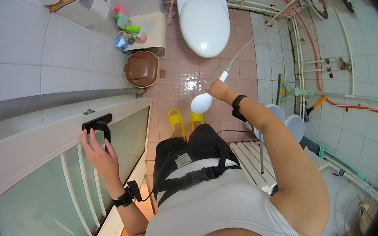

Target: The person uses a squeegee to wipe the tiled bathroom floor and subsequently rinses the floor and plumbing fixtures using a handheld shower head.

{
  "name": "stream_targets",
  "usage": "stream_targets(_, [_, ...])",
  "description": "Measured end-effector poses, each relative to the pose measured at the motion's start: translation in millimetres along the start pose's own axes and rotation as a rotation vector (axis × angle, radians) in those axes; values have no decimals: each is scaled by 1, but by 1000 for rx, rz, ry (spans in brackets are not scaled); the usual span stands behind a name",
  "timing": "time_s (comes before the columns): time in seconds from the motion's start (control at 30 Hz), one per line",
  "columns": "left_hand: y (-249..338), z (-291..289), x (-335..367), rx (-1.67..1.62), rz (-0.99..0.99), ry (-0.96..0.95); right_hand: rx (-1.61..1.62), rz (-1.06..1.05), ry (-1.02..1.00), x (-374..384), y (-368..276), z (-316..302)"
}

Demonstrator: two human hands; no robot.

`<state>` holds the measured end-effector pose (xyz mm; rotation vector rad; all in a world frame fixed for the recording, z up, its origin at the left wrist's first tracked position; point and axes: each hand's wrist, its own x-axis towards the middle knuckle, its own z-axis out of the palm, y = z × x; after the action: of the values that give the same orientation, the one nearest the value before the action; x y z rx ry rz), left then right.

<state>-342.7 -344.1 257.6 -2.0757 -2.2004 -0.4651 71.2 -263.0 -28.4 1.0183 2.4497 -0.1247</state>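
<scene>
My right hand (219, 89) is wrapped round the handle of a white shower head (202, 102), which is held out over the floor. A pale hose (261, 31) runs from it up to the wall at the far right. My left hand (100, 152) is at the black door handle (98, 124) on a white-framed door (27, 149) with frosted panes. Its fingers are stretched and apart, beside the lever; whether they touch it I cannot tell.
Ahead stands a white toilet (206, 26) with its lid down. A brown lidded bin (142, 69) and a cream stand (155, 32) with bottles are at the left. White basins (295, 126) and a slatted white rack (250, 160) sit at my right. Pipes (299, 66) line the right wall.
</scene>
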Motion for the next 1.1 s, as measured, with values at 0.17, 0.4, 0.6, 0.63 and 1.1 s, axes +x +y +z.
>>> stream_targets(0.17, [0,-3,0,12,25,-9,-13,-32,-24,0,-1,-19])
stream_targets(0.4, [2,-4,0,33,43,-6,-61,-72,-18,2,-4,-22])
stream_targets(0.6, [3,-4,-1,31,43,-5,-82,-54,-72,4,-13,-28])
stream_targets(0.63, [3,-4,-1,32,43,-5,-72,-44,-90,4,-14,-28])
stream_targets(1.1, [5,-4,-2,33,17,-34,60,17,68,1,-22,-20])
